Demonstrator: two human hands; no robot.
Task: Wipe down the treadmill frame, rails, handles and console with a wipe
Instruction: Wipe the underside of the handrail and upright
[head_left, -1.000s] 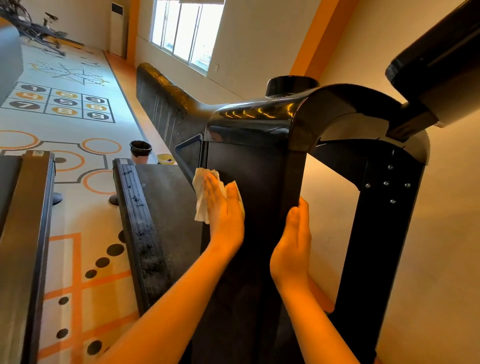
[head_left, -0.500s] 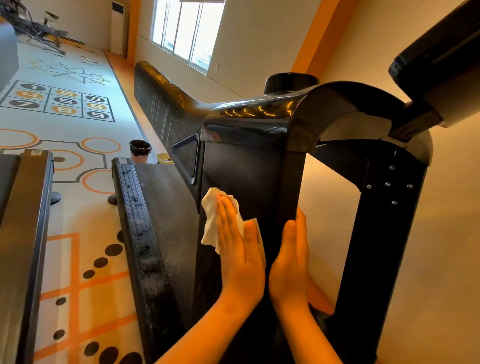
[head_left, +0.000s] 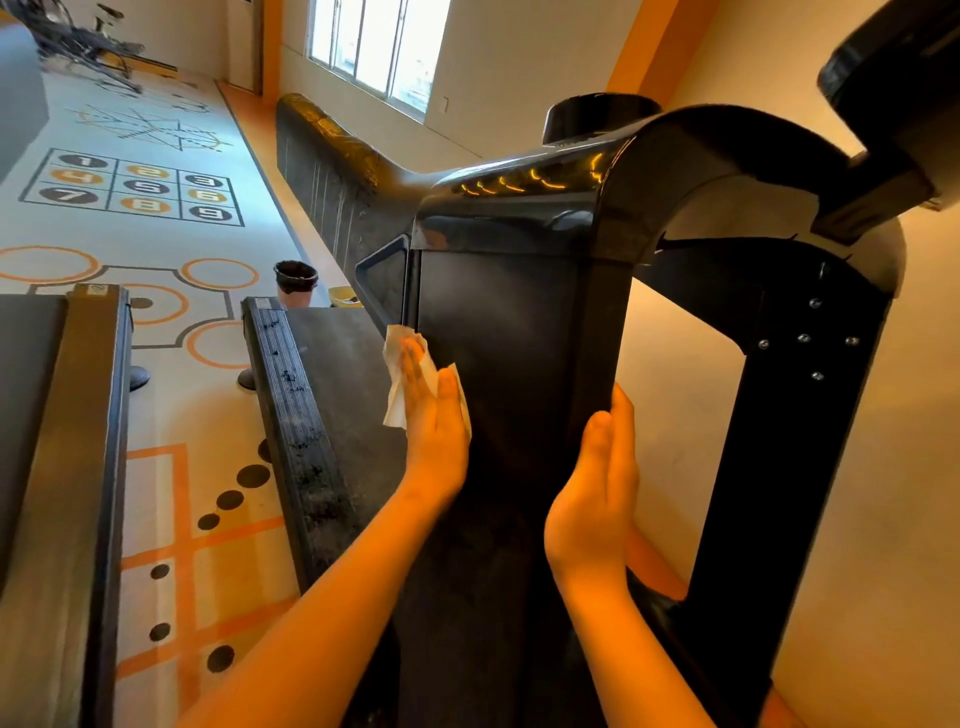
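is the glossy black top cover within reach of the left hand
Likely yes: left hand presses the white wipe on the black upright, with only bare panel up to that cover.

The painted floor grid (head_left: 132, 187) shows numbers 1 to 9, apparently, in dark and orange ovals.

Reaching up from below with both bare forearms, one on each side of the treadmill upright (head_left: 509, 338). Pressing the wipe (head_left: 396, 387) against the upright's left front edge with the left hand (head_left: 436, 415), held flat with straight, closed fingers pointing upward. Resting the right hand (head_left: 597, 488) edge-on along the upright's right edge, with straight fingers laid together and a slightly bent wrist.
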